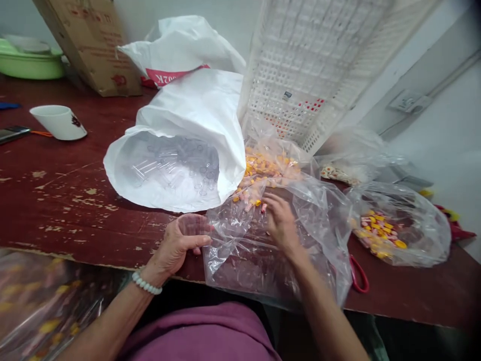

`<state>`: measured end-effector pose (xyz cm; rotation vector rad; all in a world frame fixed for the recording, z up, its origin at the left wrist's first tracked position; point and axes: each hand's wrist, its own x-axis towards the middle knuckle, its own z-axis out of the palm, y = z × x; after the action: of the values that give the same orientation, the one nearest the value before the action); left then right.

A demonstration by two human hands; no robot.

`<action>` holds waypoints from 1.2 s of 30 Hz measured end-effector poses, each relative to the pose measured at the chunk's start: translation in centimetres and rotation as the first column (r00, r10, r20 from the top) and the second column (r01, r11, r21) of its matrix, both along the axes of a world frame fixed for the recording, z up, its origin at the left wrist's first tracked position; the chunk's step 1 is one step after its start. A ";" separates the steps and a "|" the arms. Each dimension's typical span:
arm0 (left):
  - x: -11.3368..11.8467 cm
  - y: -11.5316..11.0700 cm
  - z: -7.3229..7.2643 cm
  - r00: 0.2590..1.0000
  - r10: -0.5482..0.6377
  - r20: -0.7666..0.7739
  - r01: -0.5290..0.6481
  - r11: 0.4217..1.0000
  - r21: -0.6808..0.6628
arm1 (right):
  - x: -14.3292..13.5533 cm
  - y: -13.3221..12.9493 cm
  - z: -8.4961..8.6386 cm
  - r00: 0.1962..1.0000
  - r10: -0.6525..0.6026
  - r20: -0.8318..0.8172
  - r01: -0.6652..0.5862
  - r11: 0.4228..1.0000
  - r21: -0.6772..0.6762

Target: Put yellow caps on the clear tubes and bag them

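Note:
My left hand is closed round a clear plastic tube, held sideways near the table's front edge. A bead bracelet circles that wrist. My right hand is over a clear plastic bag, slightly blurred, its fingers apart beside a small pink piece. More yellow and pink pieces lie heaped toward the back of this bag. Left of them, a white sack lies with its mouth toward me, and several clear tubes show inside.
A white plastic crate leans behind the bags. On the right are an open bag of yellow and pink pieces and red-handled scissors. A white cup, cardboard box and green basin stand left.

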<state>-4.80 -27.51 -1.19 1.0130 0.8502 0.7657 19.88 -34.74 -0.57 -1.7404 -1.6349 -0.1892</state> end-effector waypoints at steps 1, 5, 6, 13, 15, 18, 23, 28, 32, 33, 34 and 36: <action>0.1 -0.1 0.1 0.999 0.009 -0.040 -0.007 0.999 0.047 | 2.6 0.1 -0.5 0.995 -0.073 0.068 0.077 0.996 -0.053; 1.0 -0.8 0.8 0.993 -0.040 -0.113 0.065 0.972 0.226 | 9.2 0.6 -2.1 0.985 -0.034 0.170 0.088 0.942 -0.323; 1.3 -1.0 1.1 0.989 -0.052 -0.135 0.086 0.961 0.262 | 9.4 0.6 -2.1 0.989 -0.041 0.142 0.086 0.942 -0.324; 2.4 -1.7 2.6 0.975 -0.116 -0.192 0.167 0.946 0.279 | -1.5 -0.6 2.2 0.693 0.017 -0.721 -0.017 1.000 0.008; 2.5 -1.8 2.6 0.972 -0.144 -0.187 0.192 0.944 0.269 | -5.0 -1.0 2.6 0.565 0.096 -0.819 -0.080 0.995 0.061; 2.4 -1.9 2.6 0.963 -0.181 -0.199 0.232 0.933 0.274 | -7.3 -1.4 2.3 0.539 0.150 -0.829 -0.168 0.983 0.068; 2.1 -2.1 2.5 0.968 -0.189 -0.162 0.223 0.948 0.226 | -6.2 -2.2 1.8 0.862 0.351 -0.365 -0.390 0.920 -0.034; 2.3 -2.2 1.8 0.962 -0.273 0.015 0.273 0.962 -0.027 | -6.8 -2.4 1.0 0.935 0.351 -0.050 -0.353 0.935 -0.034; 2.4 -1.7 1.5 0.954 -0.271 0.127 0.282 0.956 -0.075 | -7.3 -1.9 1.0 0.931 0.355 -0.088 -0.361 0.929 -0.080; 2.4 -1.6 1.5 0.952 -0.265 0.155 0.280 0.956 -0.083 | -7.3 -1.8 1.2 0.917 0.378 -0.128 -0.391 0.915 -0.100; 2.4 -1.5 1.5 0.949 -0.257 0.182 0.276 0.957 -0.088 | -7.1 -1.7 1.4 0.902 0.398 -0.169 -0.420 0.900 -0.117; 2.4 -1.4 1.7 0.946 -0.240 0.219 0.266 0.959 -0.098 | -6.9 -1.4 1.5 0.881 0.423 -0.210 -0.453 0.883 -0.123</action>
<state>-2.41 -28.87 0.52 0.8920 0.5686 0.5776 12.95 -36.17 0.97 -1.4046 -1.9036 0.3219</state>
